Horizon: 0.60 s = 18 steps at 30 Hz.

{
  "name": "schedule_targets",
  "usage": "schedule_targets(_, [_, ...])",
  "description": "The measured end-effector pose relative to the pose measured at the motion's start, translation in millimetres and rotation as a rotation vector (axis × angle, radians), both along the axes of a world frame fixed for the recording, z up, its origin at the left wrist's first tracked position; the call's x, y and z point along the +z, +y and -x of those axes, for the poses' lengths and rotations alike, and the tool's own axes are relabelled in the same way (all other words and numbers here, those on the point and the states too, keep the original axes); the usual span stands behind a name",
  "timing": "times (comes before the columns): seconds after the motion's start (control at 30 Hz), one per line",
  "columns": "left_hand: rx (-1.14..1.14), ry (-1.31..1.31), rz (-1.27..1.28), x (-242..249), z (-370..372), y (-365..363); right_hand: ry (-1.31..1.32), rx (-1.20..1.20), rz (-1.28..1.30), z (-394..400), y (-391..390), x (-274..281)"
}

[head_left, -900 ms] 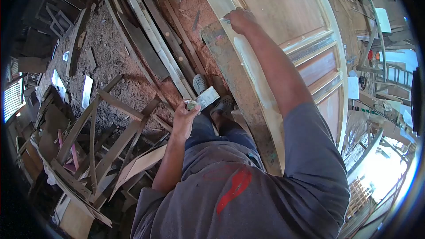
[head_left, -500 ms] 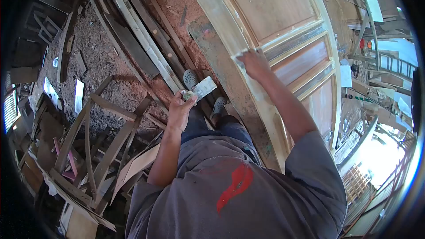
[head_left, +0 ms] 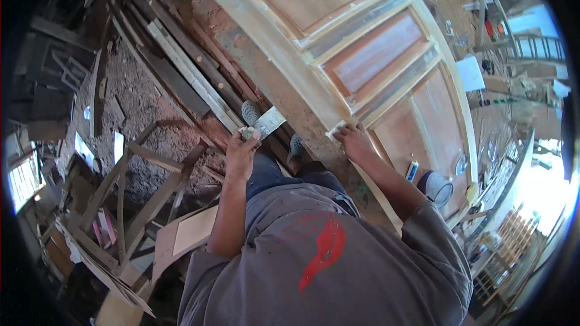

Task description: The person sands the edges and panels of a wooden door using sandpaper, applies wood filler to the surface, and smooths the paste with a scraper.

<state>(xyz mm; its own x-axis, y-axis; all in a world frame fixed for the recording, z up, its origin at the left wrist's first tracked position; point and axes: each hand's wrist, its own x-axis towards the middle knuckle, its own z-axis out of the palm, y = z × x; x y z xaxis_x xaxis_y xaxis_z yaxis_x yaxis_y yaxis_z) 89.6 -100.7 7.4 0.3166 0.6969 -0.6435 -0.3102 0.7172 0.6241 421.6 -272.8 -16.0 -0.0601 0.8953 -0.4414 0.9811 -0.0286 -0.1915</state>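
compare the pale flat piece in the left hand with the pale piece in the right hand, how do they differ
The left piece, in the left hand, shows a broad rectangular face; the right piece, in the right hand, shows only a small part. The left piece is held clear of the panelled door, while the right piece is at the door's long edge. Both are pale and hand-held.

Door (head_left: 260,24) pale tan, panel (head_left: 377,54) reddish-brown; plate (head_left: 270,121) mottled white; shirt (head_left: 380,259) grey, red blotch (head_left: 327,247).

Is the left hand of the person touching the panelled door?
No, the left hand holds a flat pale tool near the legs, clearly apart from the panelled door.
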Motion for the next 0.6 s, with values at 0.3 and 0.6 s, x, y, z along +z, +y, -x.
schedule_targets(0.3, [-0.237, 0.133, -0.127, 3, -67, 9, 0.677, -1.047, -0.196, -11, -122, 43])
schedule_targets(0.6, [-0.693, 0.139, -0.253, -6, -206, 35, 1.623, -2.05, -1.007, 42, -261, -1])
